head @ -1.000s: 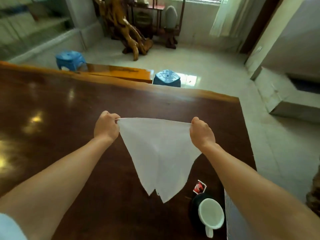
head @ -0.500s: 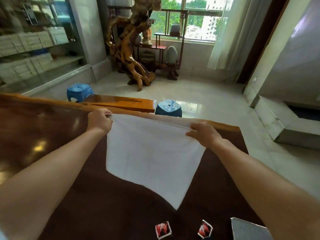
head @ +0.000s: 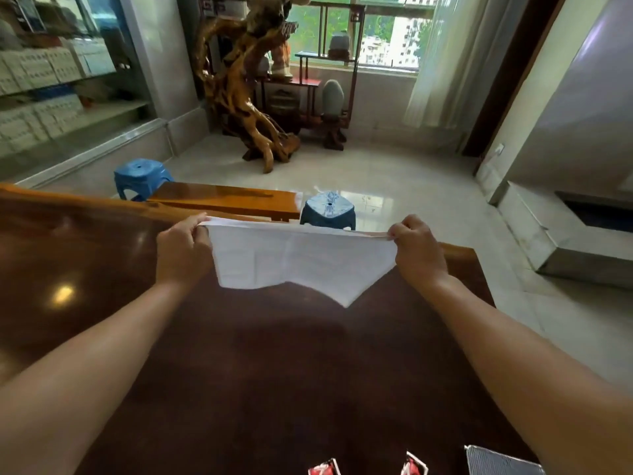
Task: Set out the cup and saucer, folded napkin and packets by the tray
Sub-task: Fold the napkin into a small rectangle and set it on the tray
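A white napkin (head: 301, 260) hangs stretched in the air above the far part of the dark wooden table (head: 102, 275). My left hand (head: 183, 250) pinches its upper left corner and my right hand (head: 419, 250) pinches its upper right corner. The cloth's lower edge is uneven, with a point hanging down right of centre. At the bottom edge of the view lie two red and white packets (head: 323, 469) (head: 414, 467) and the corner of a grey ribbed tray (head: 500, 462). The cup and saucer are out of view.
Beyond the table's far edge stand an orange wooden bench (head: 226, 200) and two blue stools (head: 142, 176) (head: 329, 210) on a pale tiled floor. A carved root sculpture (head: 250, 97) stands further back by the window.
The view has tilted up, so the cup has left the frame. My hands have drawn apart and lifted the napkin, which went from a hanging triangle to a wide, shallow spread.
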Demonstrator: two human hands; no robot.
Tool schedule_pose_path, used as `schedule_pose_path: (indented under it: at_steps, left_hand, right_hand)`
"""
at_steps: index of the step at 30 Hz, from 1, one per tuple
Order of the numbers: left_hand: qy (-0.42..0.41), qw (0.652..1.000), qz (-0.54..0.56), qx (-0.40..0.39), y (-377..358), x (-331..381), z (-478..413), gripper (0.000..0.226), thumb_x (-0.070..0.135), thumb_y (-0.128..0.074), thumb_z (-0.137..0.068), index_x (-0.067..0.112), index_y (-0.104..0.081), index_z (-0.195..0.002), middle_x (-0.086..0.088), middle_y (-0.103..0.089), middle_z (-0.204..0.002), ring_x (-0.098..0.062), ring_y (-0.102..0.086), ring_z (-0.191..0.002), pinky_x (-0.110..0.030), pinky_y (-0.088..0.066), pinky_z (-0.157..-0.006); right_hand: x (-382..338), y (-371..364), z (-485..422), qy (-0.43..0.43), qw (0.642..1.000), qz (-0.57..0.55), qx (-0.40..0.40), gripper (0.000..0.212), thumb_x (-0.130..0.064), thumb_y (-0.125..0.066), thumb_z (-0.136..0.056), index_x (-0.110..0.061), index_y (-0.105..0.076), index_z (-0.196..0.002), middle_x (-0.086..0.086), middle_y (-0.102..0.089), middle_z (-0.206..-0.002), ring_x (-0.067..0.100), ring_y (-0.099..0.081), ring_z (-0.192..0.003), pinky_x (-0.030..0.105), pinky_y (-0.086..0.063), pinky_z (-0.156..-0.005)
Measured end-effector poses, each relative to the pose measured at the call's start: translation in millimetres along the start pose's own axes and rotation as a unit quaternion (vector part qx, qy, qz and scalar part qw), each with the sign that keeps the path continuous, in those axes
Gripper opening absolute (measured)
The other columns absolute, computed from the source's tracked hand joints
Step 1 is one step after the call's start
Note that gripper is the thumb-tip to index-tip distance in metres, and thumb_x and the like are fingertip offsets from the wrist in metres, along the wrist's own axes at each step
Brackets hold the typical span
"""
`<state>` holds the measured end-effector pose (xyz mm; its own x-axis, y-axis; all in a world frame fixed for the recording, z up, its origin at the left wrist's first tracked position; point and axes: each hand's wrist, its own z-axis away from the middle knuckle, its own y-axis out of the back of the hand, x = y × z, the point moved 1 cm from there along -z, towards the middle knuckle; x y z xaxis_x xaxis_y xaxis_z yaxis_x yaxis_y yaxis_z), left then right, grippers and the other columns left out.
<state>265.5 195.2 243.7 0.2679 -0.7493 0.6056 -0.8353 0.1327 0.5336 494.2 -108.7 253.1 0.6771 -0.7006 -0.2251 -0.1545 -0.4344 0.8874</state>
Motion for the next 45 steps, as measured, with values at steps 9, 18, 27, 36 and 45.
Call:
schedule_pose_path:
  at_steps: [9,18,27,36,45]
  left_hand:
    - [0.203,0.951,-0.081,-0.218,3,-94,183,0.034,0.001,-0.051,-0.092,0.007,-0.074,-0.117,-0.016,-0.073,-0.117,-0.036,-0.065,-0.112,-0.040,-0.046,-0.100]
    - [0.344,0.830,-0.127,-0.420,16,-139,335,0.034,0.013,-0.048,-0.098,0.022,-0.074,-0.117,-0.007,-0.074,-0.109,-0.029,-0.065,-0.102,-0.034,-0.047,-0.079]
    - [0.408,0.821,-0.103,-0.385,9,-157,321,0.017,0.026,-0.058,-0.097,0.031,-0.074,-0.093,0.009,-0.066,-0.079,-0.022,-0.063,-0.086,-0.030,-0.039,-0.061]
    - [0.419,0.847,-0.091,-0.316,-44,-187,259,0.035,0.033,-0.059,-0.098,0.012,-0.069,-0.123,-0.008,-0.070,-0.121,-0.031,-0.062,-0.114,-0.039,-0.048,-0.087]
    - [0.418,0.849,-0.102,-0.307,-105,-231,215,0.027,0.035,-0.057,-0.097,0.016,-0.071,-0.110,-0.006,-0.071,-0.107,-0.030,-0.065,-0.102,-0.035,-0.048,-0.082]
  right_hand:
    - [11,-94,144,-0.019,0.983,0.000,-0.183,0.032,0.008,-0.056,-0.087,-0.011,-0.071,-0.108,0.004,-0.058,-0.109,0.028,-0.059,-0.093,0.035,-0.051,-0.077]
    - [13,-153,266,-0.086,0.920,0.021,-0.382,0.033,-0.002,-0.048,-0.094,-0.020,-0.068,-0.113,0.001,-0.054,-0.113,0.027,-0.055,-0.097,0.032,-0.045,-0.079]
    - [28,-180,248,-0.176,0.897,-0.055,-0.403,0.021,-0.003,-0.051,-0.097,-0.012,-0.070,-0.100,0.003,-0.062,-0.101,0.019,-0.061,-0.086,0.034,-0.056,-0.076]
    - [45,-224,173,-0.219,0.908,-0.084,-0.347,0.026,0.000,-0.052,-0.094,-0.020,-0.070,-0.091,0.002,-0.064,-0.099,0.018,-0.061,-0.087,0.028,-0.048,-0.063]
    - [61,-293,109,-0.230,0.919,-0.083,-0.308,0.017,-0.015,-0.061,-0.097,-0.027,-0.065,-0.086,-0.001,-0.065,-0.092,0.009,-0.060,-0.070,0.020,-0.044,-0.052]
